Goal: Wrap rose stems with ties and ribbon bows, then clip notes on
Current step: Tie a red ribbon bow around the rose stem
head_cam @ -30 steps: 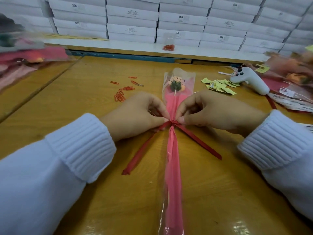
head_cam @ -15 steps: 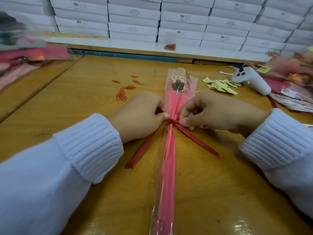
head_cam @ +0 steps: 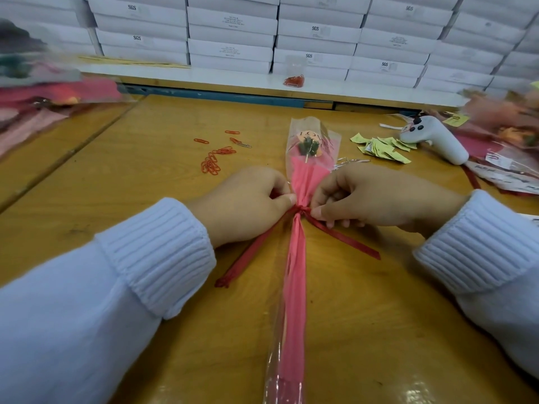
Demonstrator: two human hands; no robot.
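A single rose in a clear sleeve with pink paper (head_cam: 294,275) lies lengthwise on the wooden table (head_cam: 116,199), flower head (head_cam: 309,144) pointing away from me. A dark red ribbon (head_cam: 344,240) is knotted round the stem at its narrow waist, and its two tails trail toward me on either side. My left hand (head_cam: 248,202) pinches the ribbon at the knot from the left. From the right, my right hand (head_cam: 376,196) pinches it at the same spot. Both hands have their fingers curled at the knot.
Orange paper clips (head_cam: 211,163) lie scattered left of the rose. Yellow-green note slips (head_cam: 382,147) and a white handheld controller (head_cam: 437,139) sit at the right. Wrapped roses are piled at far left (head_cam: 38,106) and far right (head_cam: 507,132). White boxes (head_cam: 233,30) are stacked behind the table.
The hands stay at the knot with small finger shifts. The rose's lower end, which had swung left, has come back toward the middle.
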